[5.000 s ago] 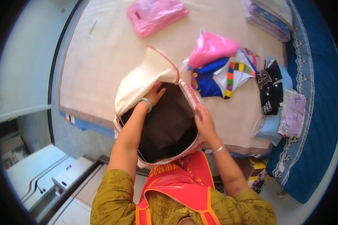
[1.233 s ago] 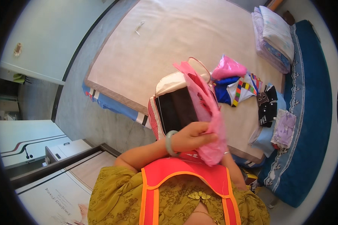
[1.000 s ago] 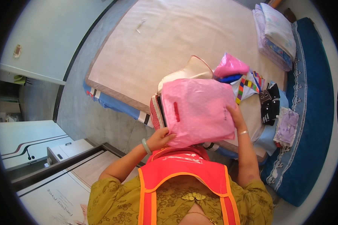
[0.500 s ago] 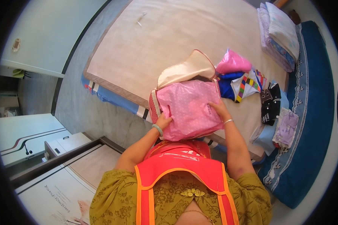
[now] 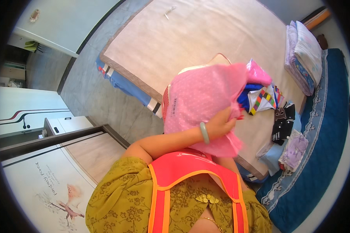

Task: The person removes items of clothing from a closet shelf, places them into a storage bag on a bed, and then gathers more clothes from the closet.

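Care matters as our left hand (image 5: 221,123) clamps the pink plastic bag (image 5: 201,105) over the open tote bag (image 5: 217,61) at the bed (image 5: 206,35) edge, right hand hidden underneath, so we should keep it flat and level.

I see a pink dotted plastic package (image 5: 200,101) under my left hand (image 5: 220,124), with a small white label (image 5: 176,107) on the far left of it.

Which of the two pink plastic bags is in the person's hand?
The large dotted pink bag, gripped by the left hand. The smaller, brighter pink bag lies untouched on the clothes behind.
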